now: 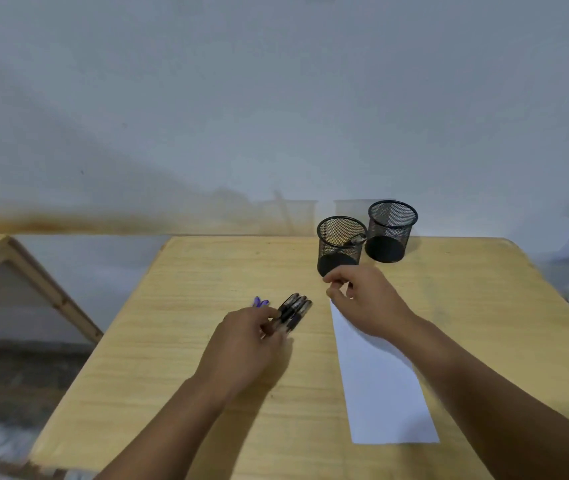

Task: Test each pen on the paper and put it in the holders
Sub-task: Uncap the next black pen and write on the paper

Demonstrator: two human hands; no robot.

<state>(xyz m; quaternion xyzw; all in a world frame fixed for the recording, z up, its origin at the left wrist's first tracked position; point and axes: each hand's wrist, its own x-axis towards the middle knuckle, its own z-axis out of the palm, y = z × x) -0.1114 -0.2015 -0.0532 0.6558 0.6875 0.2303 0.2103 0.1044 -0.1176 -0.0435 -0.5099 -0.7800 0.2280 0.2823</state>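
Two black mesh holders (341,244) stand side by side at the far edge of the wooden worktop (179,358); the nearer one carries a single pen (355,240) leaning on its rim, while the farther holder (392,230) looks empty. The left hand (252,344) pinches a bundle of black-gripped pens (293,311), with purple-capped pens (261,302) just beyond. The right hand (362,299) hovers at the top edge of the white paper (380,386), its fingers curled loosely and apparently holding nothing. The pens look light, stiff and smooth, so they are best taken singly at the rubber grip.
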